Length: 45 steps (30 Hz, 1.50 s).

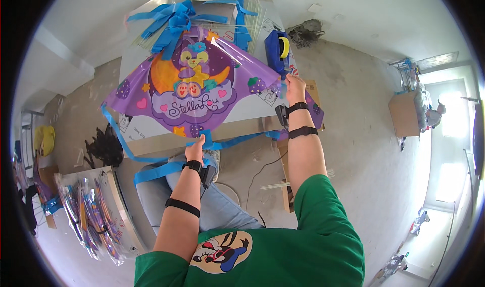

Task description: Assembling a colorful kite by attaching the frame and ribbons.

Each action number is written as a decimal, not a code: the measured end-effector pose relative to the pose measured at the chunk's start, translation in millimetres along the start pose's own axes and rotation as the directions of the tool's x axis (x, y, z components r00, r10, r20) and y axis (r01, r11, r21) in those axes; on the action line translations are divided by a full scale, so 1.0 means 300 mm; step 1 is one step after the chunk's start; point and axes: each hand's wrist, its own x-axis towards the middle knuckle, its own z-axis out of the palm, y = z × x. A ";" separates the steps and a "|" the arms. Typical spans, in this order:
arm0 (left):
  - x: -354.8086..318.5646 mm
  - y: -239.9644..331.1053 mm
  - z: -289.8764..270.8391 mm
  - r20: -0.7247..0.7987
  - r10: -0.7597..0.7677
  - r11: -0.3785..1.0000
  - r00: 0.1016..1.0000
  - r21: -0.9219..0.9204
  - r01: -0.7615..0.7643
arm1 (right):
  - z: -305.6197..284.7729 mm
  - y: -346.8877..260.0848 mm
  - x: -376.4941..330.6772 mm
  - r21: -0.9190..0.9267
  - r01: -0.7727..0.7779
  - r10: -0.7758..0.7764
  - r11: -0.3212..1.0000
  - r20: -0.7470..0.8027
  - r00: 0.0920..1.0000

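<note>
A purple kite (151,92) with a cartoon rabbit, a moon and a cloud is spread over the white-topped table. At its bottom tip, my left hand (195,148) pinches a blue ribbon (204,137). My right hand (296,89) is closed at the kite's right corner, beside the tape dispenser; its fingers hide exactly how the corner sits in them. From the kite's left corner a blue streamer (115,128) droops past the table edge towards my lap. Another blue strip (242,140) runs right from my left hand along the near edge.
A blue tape dispenser (276,52) with a yellow core stands at the table's right. Blue streamers (174,21) and thin pale rods (255,16) lie at the far side. Bagged kites (93,213) rest at lower left. Black bundles (104,145) and a cable (251,178) are on the floor.
</note>
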 end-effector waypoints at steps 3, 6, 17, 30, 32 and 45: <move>-0.014 0.007 -0.002 -0.023 0.018 1.000 1.000 -0.014 -0.018 | 0.003 0.000 -0.019 0.045 0.017 -0.018 0.999 0.003 1.000; -0.021 -0.006 -0.007 -0.040 0.021 0.999 0.999 -0.040 -0.022 | 0.005 0.015 -0.012 -0.011 -0.024 0.025 1.000 0.015 1.000; -0.026 -0.013 0.013 -0.097 0.070 0.997 0.993 0.033 -0.067 | -0.147 0.111 0.003 -0.569 0.171 -0.149 0.804 0.086 0.985; -0.045 -0.001 0.017 -0.104 0.117 0.991 0.988 0.082 -0.108 | 0.501 0.116 -0.495 -0.227 0.846 0.479 0.483 0.877 -0.038; -0.027 -0.014 0.002 -0.129 0.109 0.991 0.986 0.089 -0.098 | 0.568 0.168 -0.551 -0.095 0.852 0.519 0.514 0.826 -0.221; -0.034 -0.018 0.014 -0.078 0.065 0.995 0.995 0.079 -0.059 | 0.693 0.278 -0.637 0.168 0.915 0.733 0.366 0.553 -0.395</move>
